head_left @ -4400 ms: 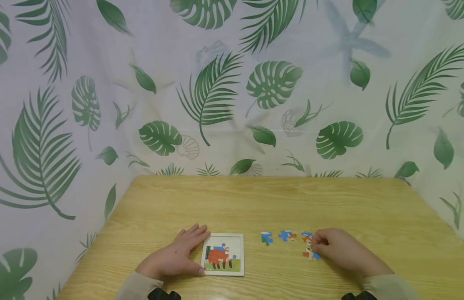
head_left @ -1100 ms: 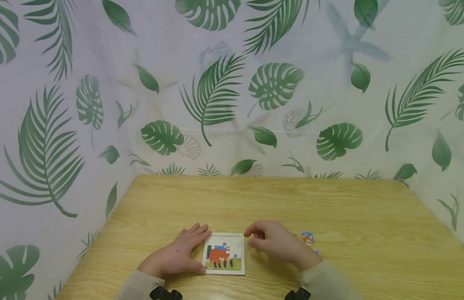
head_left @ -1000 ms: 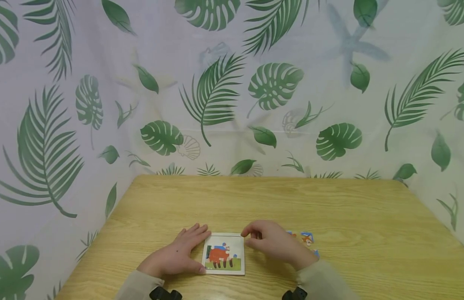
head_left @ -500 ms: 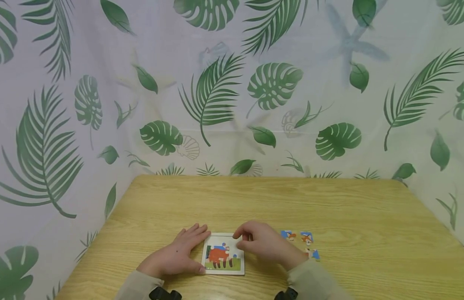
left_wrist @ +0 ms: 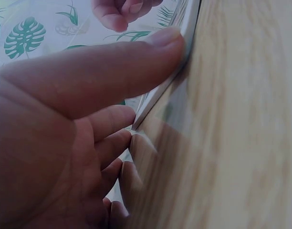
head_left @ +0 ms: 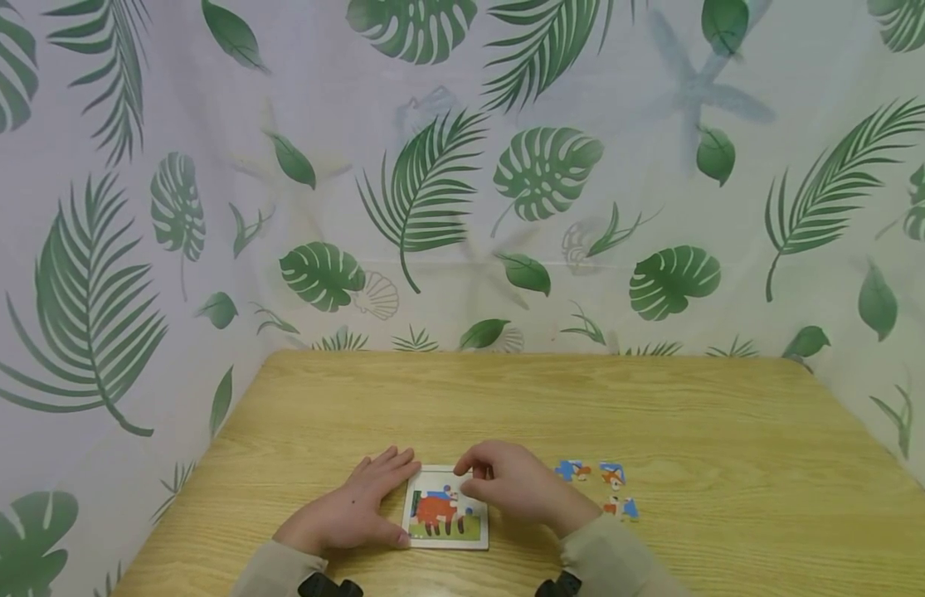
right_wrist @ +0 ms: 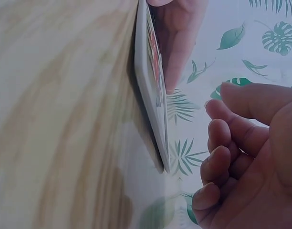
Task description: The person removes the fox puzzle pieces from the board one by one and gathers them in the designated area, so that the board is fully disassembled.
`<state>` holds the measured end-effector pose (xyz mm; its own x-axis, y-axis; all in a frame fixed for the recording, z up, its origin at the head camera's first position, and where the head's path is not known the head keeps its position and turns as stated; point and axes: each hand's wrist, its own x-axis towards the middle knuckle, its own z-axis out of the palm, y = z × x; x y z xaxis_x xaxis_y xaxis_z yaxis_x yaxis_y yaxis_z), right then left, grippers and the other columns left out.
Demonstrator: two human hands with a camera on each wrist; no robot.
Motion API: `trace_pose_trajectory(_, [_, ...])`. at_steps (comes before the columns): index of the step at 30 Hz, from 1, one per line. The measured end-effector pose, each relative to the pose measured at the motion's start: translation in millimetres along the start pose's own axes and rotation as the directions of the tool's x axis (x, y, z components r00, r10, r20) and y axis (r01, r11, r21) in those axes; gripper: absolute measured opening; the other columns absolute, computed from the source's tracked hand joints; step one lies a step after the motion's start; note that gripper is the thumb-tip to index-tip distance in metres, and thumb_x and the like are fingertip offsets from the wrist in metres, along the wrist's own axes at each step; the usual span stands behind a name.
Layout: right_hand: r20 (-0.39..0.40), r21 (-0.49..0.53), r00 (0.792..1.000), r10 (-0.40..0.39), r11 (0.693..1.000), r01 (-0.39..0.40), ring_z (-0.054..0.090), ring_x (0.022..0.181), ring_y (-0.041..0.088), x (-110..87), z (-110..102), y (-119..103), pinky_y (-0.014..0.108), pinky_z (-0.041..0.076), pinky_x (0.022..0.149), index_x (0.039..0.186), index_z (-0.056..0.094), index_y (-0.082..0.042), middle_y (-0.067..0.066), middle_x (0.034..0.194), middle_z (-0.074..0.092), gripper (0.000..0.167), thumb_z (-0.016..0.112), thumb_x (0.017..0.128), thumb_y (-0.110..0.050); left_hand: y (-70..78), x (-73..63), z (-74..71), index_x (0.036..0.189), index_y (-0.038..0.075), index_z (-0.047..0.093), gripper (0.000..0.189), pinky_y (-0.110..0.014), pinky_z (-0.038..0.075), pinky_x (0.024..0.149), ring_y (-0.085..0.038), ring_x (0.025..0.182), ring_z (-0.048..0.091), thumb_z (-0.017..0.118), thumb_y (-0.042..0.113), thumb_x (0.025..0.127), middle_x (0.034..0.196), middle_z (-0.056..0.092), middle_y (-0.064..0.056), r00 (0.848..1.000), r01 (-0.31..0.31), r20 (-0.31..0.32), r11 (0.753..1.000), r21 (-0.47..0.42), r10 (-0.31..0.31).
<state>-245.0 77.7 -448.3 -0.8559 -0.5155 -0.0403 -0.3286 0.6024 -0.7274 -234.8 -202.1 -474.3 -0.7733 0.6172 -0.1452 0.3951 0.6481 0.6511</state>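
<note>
A square white-framed jigsaw puzzle board (head_left: 449, 545) lies on the table, partly filled with a red-orange animal body over green grass; its upper area shows pale. My left hand (head_left: 357, 500) rests along its left side, fingers spread straight, thumb at the lower left corner. In the left wrist view the thumb (left_wrist: 155, 50) lies on the frame's edge. Over the board's upper right corner hovers my right hand (head_left: 510, 481), fingers loosely bent. The right wrist view shows a gap between thumb and forefinger and nothing held there.
Three loose jigsaw pieces lie right of the board: a blue and orange one (head_left: 572, 470), one with a fox face (head_left: 612, 474), and a white and blue one (head_left: 621, 507). The wooden table (head_left: 537, 398) meets a leaf-patterned curtain (head_left: 447, 215) behind.
My right hand has come left from the loose pieces to over the board. The leftmost piece seen earlier is now out of sight. The left hand stays put.
</note>
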Motion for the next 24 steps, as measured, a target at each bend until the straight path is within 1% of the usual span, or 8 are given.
trace_pose_trajectory(5, [-0.004,-0.004,1.0,-0.005,1.0,0.005,0.052,0.071,0.013,1.6,0.9,-3.9,0.029,0.044,0.062,0.108,0.074,-0.015,-0.005,0.081,0.058,0.015,0.071,0.094,-0.021,0.0,-0.1,0.2,0.159,0.007,0.033,0.097,-0.061,0.0,0.12,-0.035,0.154,0.004,0.079,0.047,0.084,0.167,0.019,-0.011,1.0,-0.017,-0.002,1.0,-0.006,0.017])
trace_pose_trajectory(11, [0.003,0.007,1.0,-0.01,1.0,0.01,0.051,0.069,0.013,3.3,1.6,-5.7,0.029,0.043,0.06,0.107,0.074,-0.013,-0.003,0.08,0.058,0.015,0.07,0.094,-0.02,1.8,-0.4,0.0,0.159,0.007,0.033,0.096,-0.061,0.0,0.12,-0.034,0.154,0.004,0.078,0.047,0.084,0.167,0.019,-0.011,1.0,-0.02,-0.003,1.0,-0.01,0.02])
trace_pose_trajectory(18, [0.011,0.025,1.0,0.006,1.0,-0.006,0.051,0.069,0.013,4.8,4.3,-3.9,0.028,0.043,0.059,0.107,0.073,-0.014,-0.003,0.081,0.057,0.015,0.071,0.094,-0.021,2.7,-1.0,-0.3,0.159,0.006,0.032,0.097,-0.063,0.0,0.119,-0.036,0.154,0.004,0.078,0.048,0.085,0.167,0.019,-0.012,0.999,-0.033,-0.001,0.999,-0.003,0.033])
trace_pose_trajectory(24, [0.014,0.022,1.0,0.007,1.0,-0.008,0.051,0.07,0.013,6.9,8.4,-1.2,0.028,0.043,0.06,0.108,0.072,-0.015,-0.004,0.082,0.057,0.016,0.072,0.093,-0.022,3.5,-1.7,-1.2,0.159,0.007,0.031,0.097,-0.063,0.0,0.119,-0.036,0.154,0.004,0.077,0.048,0.085,0.167,0.018,-0.012,1.0,-0.032,-0.001,0.999,-0.006,0.032])
